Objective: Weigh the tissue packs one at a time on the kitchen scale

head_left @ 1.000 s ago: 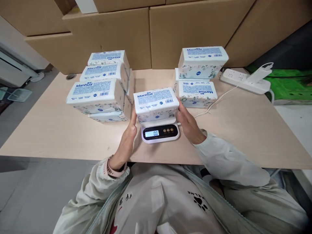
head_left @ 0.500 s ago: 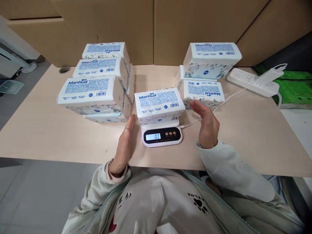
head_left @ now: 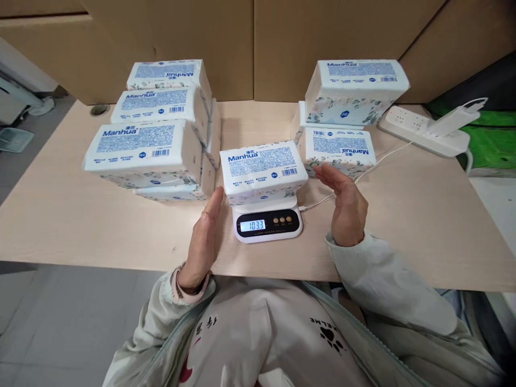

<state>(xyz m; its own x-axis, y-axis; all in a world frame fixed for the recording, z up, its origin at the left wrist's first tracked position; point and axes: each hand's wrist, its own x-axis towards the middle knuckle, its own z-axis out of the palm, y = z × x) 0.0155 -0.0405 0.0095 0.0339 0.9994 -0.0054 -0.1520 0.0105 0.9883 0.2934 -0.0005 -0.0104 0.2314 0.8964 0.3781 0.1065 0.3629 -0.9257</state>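
Observation:
A white and blue tissue pack labelled Manhua rests slightly askew on a small white digital scale, whose lit display reads 103.3. On its left side, my left hand stands on edge with fingers stretched out, holding nothing. My right hand is held up to the right of the pack, fingers extended and apart from it, close to the lower pack of the right-hand group. Neither hand grips anything.
Several tissue packs are stacked at the left. Another pack tops the right group. A white cable runs from the scale to a power strip. Cardboard stands along the table's back edge.
The scale's display has gone from about 0.3 to 103.3. My view has shifted slightly; the hands and the pack on the scale stay nearly where they were.

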